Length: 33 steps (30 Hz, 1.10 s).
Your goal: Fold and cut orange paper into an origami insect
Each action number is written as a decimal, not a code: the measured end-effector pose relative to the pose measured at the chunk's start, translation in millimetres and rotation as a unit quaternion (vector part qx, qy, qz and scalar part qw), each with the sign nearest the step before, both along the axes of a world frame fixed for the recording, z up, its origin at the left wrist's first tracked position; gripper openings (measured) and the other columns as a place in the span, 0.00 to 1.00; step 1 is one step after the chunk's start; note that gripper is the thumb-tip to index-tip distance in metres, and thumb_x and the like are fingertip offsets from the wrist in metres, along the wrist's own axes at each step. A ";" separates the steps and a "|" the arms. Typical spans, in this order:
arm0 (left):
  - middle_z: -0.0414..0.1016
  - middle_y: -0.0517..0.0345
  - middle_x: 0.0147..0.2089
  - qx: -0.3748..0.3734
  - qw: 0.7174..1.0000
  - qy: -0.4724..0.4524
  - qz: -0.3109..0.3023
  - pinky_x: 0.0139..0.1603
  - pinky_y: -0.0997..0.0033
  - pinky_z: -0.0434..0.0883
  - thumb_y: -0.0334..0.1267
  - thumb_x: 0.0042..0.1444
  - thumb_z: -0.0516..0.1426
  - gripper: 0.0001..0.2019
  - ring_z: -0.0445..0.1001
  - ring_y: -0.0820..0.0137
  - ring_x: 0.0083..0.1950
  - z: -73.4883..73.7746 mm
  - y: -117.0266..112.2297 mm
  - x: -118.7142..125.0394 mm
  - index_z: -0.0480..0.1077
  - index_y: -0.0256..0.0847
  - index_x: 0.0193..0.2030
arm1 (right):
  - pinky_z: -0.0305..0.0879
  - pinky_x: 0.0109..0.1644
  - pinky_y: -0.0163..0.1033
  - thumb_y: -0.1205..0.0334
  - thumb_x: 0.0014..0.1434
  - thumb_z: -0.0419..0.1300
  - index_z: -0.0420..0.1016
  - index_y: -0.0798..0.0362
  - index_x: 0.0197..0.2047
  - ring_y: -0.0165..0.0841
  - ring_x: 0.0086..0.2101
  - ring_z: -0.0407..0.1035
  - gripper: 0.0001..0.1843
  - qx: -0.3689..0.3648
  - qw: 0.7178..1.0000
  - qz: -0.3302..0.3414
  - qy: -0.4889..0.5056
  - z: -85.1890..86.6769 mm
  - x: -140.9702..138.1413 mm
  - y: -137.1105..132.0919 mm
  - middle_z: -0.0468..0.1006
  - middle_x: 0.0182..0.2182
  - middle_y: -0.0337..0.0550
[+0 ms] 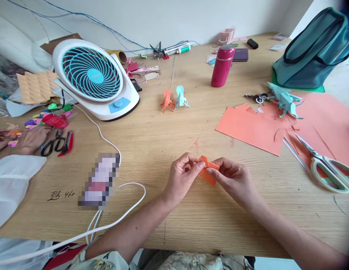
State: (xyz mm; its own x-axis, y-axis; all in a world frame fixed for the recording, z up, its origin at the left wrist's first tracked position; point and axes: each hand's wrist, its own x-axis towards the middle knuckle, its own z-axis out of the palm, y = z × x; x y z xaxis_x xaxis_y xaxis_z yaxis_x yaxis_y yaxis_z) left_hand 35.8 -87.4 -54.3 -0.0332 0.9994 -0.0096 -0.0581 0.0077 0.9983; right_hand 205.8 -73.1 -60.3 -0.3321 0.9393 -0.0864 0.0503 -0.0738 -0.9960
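Between my two hands, just above the wooden table, is a small folded piece of orange paper. My left hand pinches its upper left part between thumb and fingers. On the right side, my right hand grips it with the thumb on top and the fingers behind. Two folded paper insects, one orange and one light blue, stand farther back. A larger blue-green paper insect rests on orange paper sheets to the right.
White-handled scissors lie at the right. A fan, a blurred phone and a white cable are on the left. Another person's hand is near black scissors. A magenta bottle and a teal bag stand behind.
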 end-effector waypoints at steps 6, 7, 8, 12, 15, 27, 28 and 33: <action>0.68 0.60 0.31 0.029 0.999 0.027 0.004 0.38 0.70 0.64 0.42 0.60 0.61 0.10 0.65 0.71 0.34 -0.1 0.7 2.3 0.70 0.40 0.30 | 0.54 0.30 0.35 0.48 0.63 0.62 0.78 0.55 0.34 0.28 0.26 0.59 0.18 0.019 0.998 0.027 -0.056 3.2 1.5 -0.8 0.69 0.23 0.37; 0.69 0.60 0.31 0.025 0.999 0.024 0.004 0.38 0.70 0.65 0.42 0.60 0.61 0.10 0.66 0.71 0.34 0.1 0.4 3.2 0.70 0.40 0.31 | 0.54 0.30 0.35 0.48 0.64 0.61 0.78 0.55 0.33 0.28 0.26 0.59 0.18 0.030 0.997 0.027 -0.070 3.5 1.7 -1.0 0.68 0.23 0.37; 0.70 0.59 0.32 0.019 1.000 0.023 0.006 0.38 0.70 0.65 0.42 0.59 0.61 0.09 0.66 0.71 0.34 0.2 0.1 3.8 0.71 0.40 0.32 | 0.53 0.30 0.35 0.49 0.64 0.60 0.77 0.56 0.32 0.28 0.26 0.58 0.18 0.041 0.995 0.026 -0.085 3.9 1.9 -1.3 0.67 0.23 0.37; 0.71 0.59 0.32 0.014 0.999 0.029 0.016 0.39 0.70 0.65 0.41 0.57 0.63 0.09 0.67 0.71 0.35 0.6 -0.3 3.1 0.72 0.39 0.31 | 0.52 0.29 0.35 0.51 0.63 0.60 0.75 0.55 0.28 0.27 0.25 0.56 0.18 0.064 0.992 0.018 -0.111 7.3 0.3 -2.6 0.66 0.22 0.36; 0.69 0.60 0.31 0.014 1.000 0.012 0.006 0.40 0.71 0.65 0.42 0.57 0.63 0.10 0.67 0.71 0.35 1.3 -0.2 0.7 0.71 0.40 0.29 | 0.52 0.28 0.34 0.51 0.63 0.60 0.75 0.55 0.29 0.28 0.25 0.57 0.17 0.047 0.995 0.015 -0.088 9.2 -2.6 -2.9 0.67 0.23 0.38; 0.64 0.63 0.28 -0.005 1.000 0.012 -0.022 0.34 0.73 0.61 0.47 0.61 0.60 0.15 0.60 0.74 0.30 2.0 -1.4 -1.4 0.71 0.39 0.29 | 0.51 0.26 0.33 0.46 0.64 0.58 0.70 0.55 0.25 0.27 0.23 0.56 0.23 0.039 0.998 0.018 -0.053 10.5 -5.4 -4.6 0.63 0.21 0.36; 0.63 0.63 0.27 -0.012 1.000 0.010 -0.023 0.33 0.74 0.61 0.47 0.61 0.59 0.15 0.59 0.74 0.29 1.7 -1.6 -1.2 0.71 0.39 0.30 | 0.51 0.26 0.34 0.47 0.65 0.57 0.70 0.55 0.25 0.27 0.24 0.56 0.23 0.047 0.997 0.014 -0.060 10.5 -5.2 -4.9 0.64 0.21 0.36; 0.68 0.62 0.29 -0.032 0.999 -0.022 -0.036 0.35 0.74 0.63 0.48 0.60 0.60 0.13 0.63 0.74 0.31 1.4 -2.3 0.3 0.72 0.39 0.34 | 0.53 0.27 0.34 0.49 0.67 0.56 0.71 0.55 0.26 0.28 0.24 0.58 0.22 0.077 0.993 0.015 -0.092 9.7 -5.4 -6.5 0.66 0.22 0.37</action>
State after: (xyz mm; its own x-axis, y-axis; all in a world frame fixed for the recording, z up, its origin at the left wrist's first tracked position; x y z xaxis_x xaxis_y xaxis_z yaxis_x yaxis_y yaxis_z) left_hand 36.2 -89.7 -52.9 0.0396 0.9964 -0.0743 -0.0984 0.0779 0.9921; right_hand 200.4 -79.6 -50.6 -0.3521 0.9359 -0.0052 0.2331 0.0823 -0.9690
